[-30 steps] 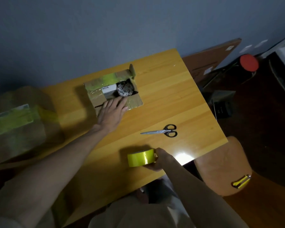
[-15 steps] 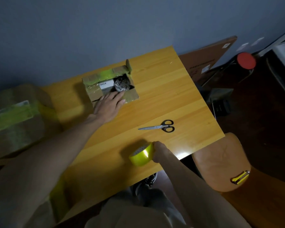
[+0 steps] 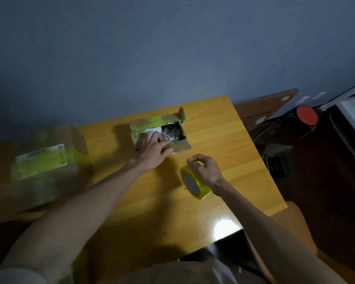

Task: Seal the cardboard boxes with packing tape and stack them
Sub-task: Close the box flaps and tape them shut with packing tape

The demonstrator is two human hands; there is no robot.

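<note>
A small cardboard box (image 3: 180,146) with yellow-green tape on its flaps sits at the far side of the wooden table (image 3: 223,140). Its top is partly unclosed, and a white label and a speckled round thing show inside. My left hand (image 3: 154,149) lies on the box's near flap, pressing it down. My right hand (image 3: 206,169) holds a roll of yellow packing tape (image 3: 194,183) lifted above the table, just near and right of the box. A larger box (image 3: 41,165) with yellow tape and a label stands at the left.
A flat brown cardboard sheet (image 3: 262,107) leans against the wall right of the table. A red round thing (image 3: 307,115) and dark objects lie on the floor at right. A brown chair seat (image 3: 295,222) is near the table's right front corner. The scissors are hidden from view.
My right hand has lifted the tape roll off the table's front edge and carried it toward the box. My left hand has stayed on the box flap. The scissors are no longer visible.
</note>
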